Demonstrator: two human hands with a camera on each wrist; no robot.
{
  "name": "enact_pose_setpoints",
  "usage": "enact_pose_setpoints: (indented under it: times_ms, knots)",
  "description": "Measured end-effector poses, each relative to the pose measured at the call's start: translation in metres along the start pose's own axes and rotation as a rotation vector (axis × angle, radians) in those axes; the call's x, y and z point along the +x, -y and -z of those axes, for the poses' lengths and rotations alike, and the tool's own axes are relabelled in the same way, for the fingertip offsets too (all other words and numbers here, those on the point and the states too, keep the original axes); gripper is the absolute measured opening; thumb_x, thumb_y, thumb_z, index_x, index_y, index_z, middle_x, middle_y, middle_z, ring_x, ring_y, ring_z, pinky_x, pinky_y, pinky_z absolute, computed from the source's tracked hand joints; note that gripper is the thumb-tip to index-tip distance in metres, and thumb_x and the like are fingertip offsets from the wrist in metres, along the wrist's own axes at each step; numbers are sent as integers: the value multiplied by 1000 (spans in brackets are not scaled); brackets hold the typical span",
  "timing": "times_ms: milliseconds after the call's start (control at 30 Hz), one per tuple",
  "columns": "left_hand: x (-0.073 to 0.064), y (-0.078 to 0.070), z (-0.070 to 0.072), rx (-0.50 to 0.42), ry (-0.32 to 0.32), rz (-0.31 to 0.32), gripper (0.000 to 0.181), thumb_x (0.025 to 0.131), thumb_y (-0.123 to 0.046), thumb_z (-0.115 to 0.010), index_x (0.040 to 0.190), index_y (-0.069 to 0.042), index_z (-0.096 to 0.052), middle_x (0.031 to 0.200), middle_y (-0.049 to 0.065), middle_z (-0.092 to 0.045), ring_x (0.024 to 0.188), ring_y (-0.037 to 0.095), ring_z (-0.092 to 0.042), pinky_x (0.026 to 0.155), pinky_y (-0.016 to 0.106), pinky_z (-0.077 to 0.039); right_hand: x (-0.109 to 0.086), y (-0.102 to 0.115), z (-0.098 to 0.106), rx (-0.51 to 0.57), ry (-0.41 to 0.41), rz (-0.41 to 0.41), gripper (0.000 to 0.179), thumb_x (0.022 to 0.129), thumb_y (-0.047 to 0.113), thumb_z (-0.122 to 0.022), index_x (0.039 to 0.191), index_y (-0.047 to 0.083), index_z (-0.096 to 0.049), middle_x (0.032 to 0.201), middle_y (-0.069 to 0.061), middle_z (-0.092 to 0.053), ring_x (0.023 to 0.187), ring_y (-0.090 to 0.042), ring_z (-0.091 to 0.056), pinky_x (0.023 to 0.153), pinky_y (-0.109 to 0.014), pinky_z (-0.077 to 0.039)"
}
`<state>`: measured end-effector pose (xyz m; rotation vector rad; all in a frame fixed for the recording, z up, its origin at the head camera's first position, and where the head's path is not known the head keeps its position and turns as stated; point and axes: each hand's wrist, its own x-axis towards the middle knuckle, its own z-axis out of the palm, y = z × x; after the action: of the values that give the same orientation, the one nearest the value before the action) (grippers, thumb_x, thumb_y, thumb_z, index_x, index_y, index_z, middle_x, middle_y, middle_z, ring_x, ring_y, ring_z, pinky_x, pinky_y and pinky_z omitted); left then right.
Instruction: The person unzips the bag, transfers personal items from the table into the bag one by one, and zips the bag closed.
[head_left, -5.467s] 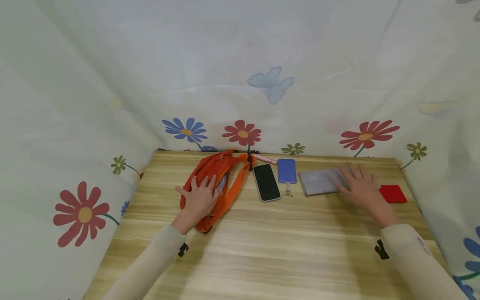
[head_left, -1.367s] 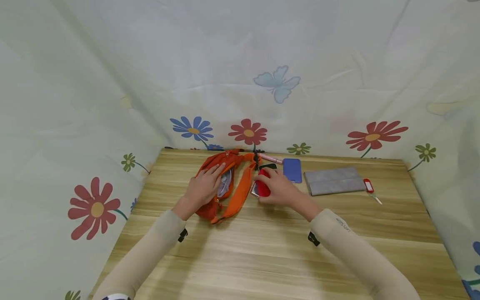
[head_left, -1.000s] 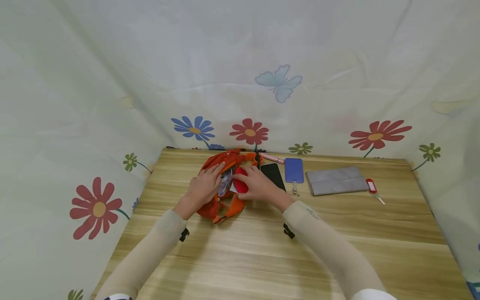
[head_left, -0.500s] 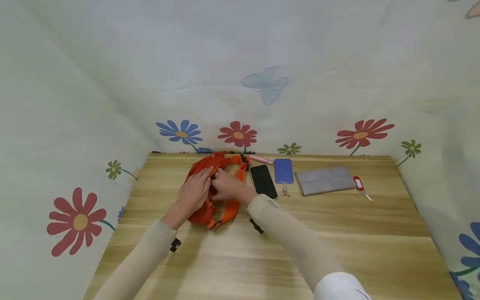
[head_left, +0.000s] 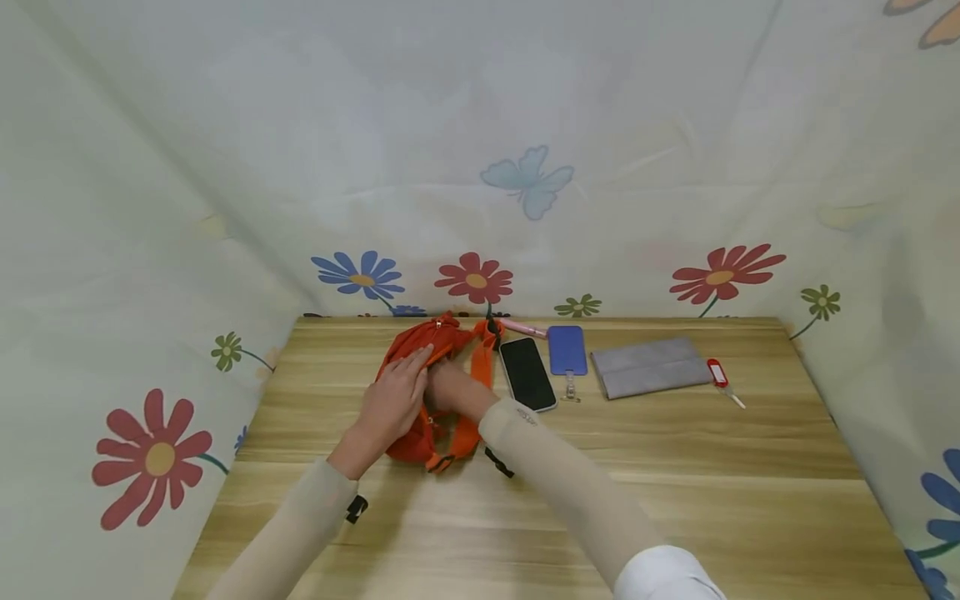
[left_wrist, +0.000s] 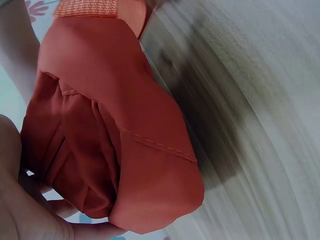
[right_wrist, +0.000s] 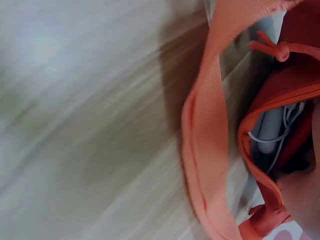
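Observation:
An orange waist bag (head_left: 416, 335) lies on the table with its mouth unzipped. My left hand (head_left: 390, 404) grips its left side, with thumb and fingers around the cloth (left_wrist: 155, 175) in the left wrist view. My right hand (head_left: 459, 392) reaches into the mouth, its fingers hidden; I cannot tell whether they still hold the small red case. Inside the bag, the right wrist view shows a grey rounded object (right_wrist: 270, 130) and a thin pale cord (right_wrist: 287, 120). The orange strap (right_wrist: 207, 125) loops out beside the opening.
Right of the bag lie a black-screened phone (head_left: 528, 375), a pink pen-like stick (head_left: 522, 327) and a blue badge holder (head_left: 567, 350) with a clip. Farther right are a grey folded pouch (head_left: 652, 368) and a key with a red tag (head_left: 717, 372). A flowered curtain stands behind.
My right hand picked up the red case at the right, carried it left over the phone and into the bag. The case is out of sight; my left hand stays on the bag.

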<state>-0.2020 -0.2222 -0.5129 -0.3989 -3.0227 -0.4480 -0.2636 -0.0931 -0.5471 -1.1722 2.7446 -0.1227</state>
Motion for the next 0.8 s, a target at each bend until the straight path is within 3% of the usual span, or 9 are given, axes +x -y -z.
enact_pose_setpoints:
  times_ms: [133,267,400,533,667,800]
  knots:
    - [-1,5,3,-32,17,54,50,111,-35,-31,159,-24,-38,156,7,-48,133,42,-51,97,64,-48,-2,1,-3,-22,-100,105,41,101,27,-61,138,8,-64,136,-9,-64,130,-23,-56,118,-41,-33]
    - [0,6,6,-46,12,56,50,111,-37,-30,159,-26,-38,155,5,-48,134,42,-50,96,66,-48,-3,1,-4,-3,-178,96,42,97,26,-69,133,6,-67,129,-8,-68,123,-23,-61,114,-36,-38]
    - [-2,4,4,-32,14,17,50,111,-37,-31,159,-26,-38,156,7,-47,133,41,-51,91,65,-51,-2,3,-8,30,-181,28,32,100,16,-64,129,4,-69,123,-9,-71,115,-22,-65,105,-33,-47]
    - [-4,5,4,-33,3,23,50,111,-36,-32,159,-26,-38,157,7,-46,132,41,-52,90,65,-51,1,3,-10,81,-175,-10,27,100,9,-61,125,5,-71,116,-9,-73,108,-22,-68,98,-32,-51]
    - [-3,6,4,-14,5,25,49,111,-36,-32,160,-27,-37,157,6,-47,132,41,-52,88,66,-51,-2,-2,-8,100,-186,22,28,98,11,-63,123,3,-72,116,-11,-72,110,-24,-67,100,-34,-50]
    - [-7,9,0,29,32,28,50,112,-35,-31,161,-26,-34,158,6,-45,133,42,-51,86,69,-51,-16,-12,-11,156,-251,84,28,99,11,-62,124,0,-70,119,-13,-68,113,-27,-63,103,-36,-48]
